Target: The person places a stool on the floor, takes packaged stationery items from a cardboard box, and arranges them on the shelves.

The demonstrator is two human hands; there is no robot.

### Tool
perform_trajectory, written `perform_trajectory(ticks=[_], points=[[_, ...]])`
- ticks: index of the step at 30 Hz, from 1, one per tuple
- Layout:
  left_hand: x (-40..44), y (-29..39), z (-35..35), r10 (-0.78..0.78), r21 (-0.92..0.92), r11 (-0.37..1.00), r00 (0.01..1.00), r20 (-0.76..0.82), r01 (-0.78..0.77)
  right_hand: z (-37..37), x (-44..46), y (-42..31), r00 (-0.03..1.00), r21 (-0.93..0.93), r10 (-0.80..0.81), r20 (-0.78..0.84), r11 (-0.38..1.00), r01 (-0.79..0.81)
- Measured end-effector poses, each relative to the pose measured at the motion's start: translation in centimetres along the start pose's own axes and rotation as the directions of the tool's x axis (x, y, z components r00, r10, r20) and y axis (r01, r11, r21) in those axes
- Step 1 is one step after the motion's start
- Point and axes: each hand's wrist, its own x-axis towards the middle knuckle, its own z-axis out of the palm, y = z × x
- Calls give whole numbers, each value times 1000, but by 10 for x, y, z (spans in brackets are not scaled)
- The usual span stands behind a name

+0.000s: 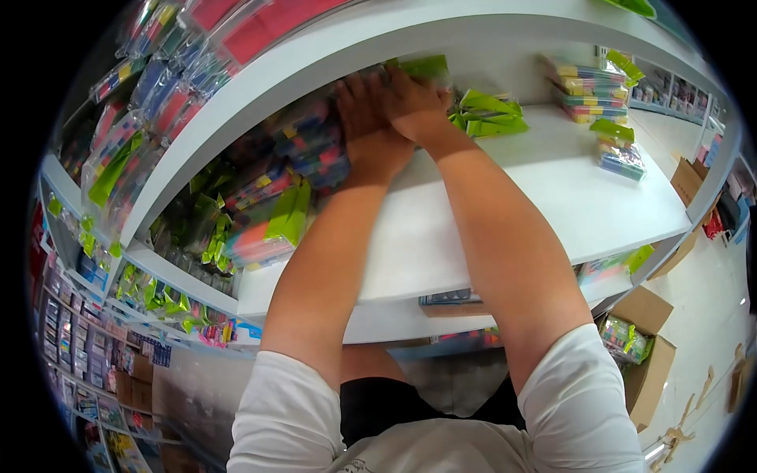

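Note:
Both of my arms reach to the back of a white shelf (418, 236). My left hand (364, 118) lies against the right side of a stack of colourful plastic-wrapped packs (303, 146), its fingers stretched out. Beside it, touching it, is my right hand (412, 102), near a green-topped pack (426, 69) at the back. What lies under my right fingers is partly hidden. Green wrapper ends (489, 114) lie just right of my right hand. A pack with a green header (288, 217) sits at the stack's front.
Stacked packs (587, 91) and a small pack (621, 154) are on the shelf's right part. Hanging packs (118, 158) fill the left side. An open cardboard box (654, 378) with packs stands on the floor at right. The upper shelf edge (260, 71) arches above my hands.

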Motion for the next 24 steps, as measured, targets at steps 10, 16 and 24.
perform_trajectory(ticks=[10, 16, 24], points=[[-1, -4, 2, -74, 252, 967, 979, 191, 24, 54, 2, 37, 870, -219, -426, -249, 900, 378], [-18, 0, 10, -77, 79, 995, 990, 122, 67, -32, -70, -48, 936, -320, -350, -33, 891, 322], [-9, -2, 4, 79, 447, 882, 981, 175, -150, -203, -367, -2, 962, -82, -271, 15, 959, 272]])
